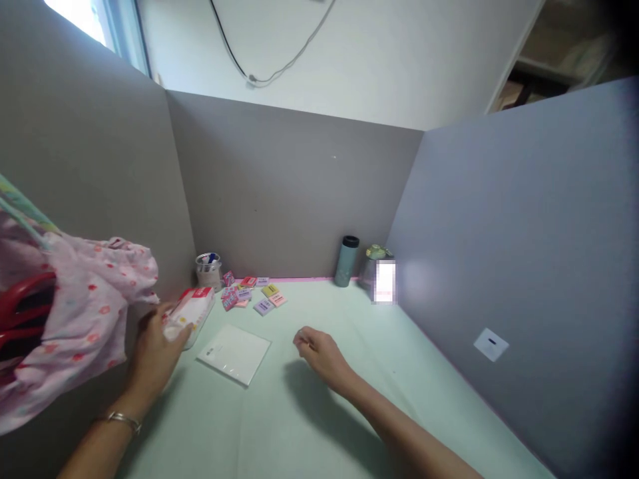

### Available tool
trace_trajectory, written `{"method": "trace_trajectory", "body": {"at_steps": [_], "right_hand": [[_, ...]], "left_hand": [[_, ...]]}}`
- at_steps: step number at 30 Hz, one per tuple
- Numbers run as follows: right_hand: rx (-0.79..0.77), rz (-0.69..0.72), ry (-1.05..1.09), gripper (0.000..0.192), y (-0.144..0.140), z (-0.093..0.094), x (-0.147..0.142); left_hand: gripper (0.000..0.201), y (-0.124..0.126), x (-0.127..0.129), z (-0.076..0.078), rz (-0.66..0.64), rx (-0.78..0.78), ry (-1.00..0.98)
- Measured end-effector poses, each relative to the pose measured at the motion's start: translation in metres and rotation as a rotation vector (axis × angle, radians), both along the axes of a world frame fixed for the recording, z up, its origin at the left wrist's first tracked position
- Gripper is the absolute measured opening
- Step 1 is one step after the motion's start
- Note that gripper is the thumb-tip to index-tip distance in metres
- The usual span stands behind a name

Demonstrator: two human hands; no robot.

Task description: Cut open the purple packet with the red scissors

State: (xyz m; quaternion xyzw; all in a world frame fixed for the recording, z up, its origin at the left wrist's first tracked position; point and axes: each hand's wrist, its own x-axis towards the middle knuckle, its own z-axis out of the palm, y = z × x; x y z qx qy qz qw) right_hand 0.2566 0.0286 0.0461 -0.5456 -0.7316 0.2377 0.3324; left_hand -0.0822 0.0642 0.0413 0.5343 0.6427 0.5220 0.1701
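Observation:
At the left side of the table my left hand (157, 342) has its fingers and thumb around the near end of a white-and-red packet (197, 306). Part of the packet is covered by that hand. My right hand (322, 352) hangs above the middle of the table, fingers closed together; whatever they may hold is hidden or too small to name. Between the two hands lies a flat white square pack (237, 352) in what looks like a clear wrapper. Behind it are several small coloured packets (244, 293), pink, purple and yellow, some overlapping.
A jar of pens (208, 271) stands at the back left. Toward the back right are a teal tumbler (346, 263) and a green-lidded container (370, 269), partly blurred out. Pink patterned cloth (100, 286) hangs at the left. Grey partitions (299, 193) enclose the table (349, 319).

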Motion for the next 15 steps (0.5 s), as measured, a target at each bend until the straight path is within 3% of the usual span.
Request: {"method": "trace_trajectory", "body": {"at_steps": [3,8,11,15], "right_hand": [[-0.080,0.059,-0.190,0.016,0.012,-0.011,-0.011],[-0.147,0.115,-0.417,0.015,0.041,-0.016,-0.027],[-0.139,0.104,-0.499,0.018,0.065,-0.014,-0.033],[-0.099,0.058,-0.574,0.030,0.103,-0.011,-0.049]], "left_hand": [[0.068,-0.004,0.021,-0.028,-0.183,-0.054,0.095],[0.073,-0.015,0.046,-0.071,-0.327,-0.160,0.159],[0.068,-0.027,0.054,-0.079,-0.451,-0.175,0.148],[0.050,-0.046,0.073,-0.073,-0.685,-0.221,0.090]]}}
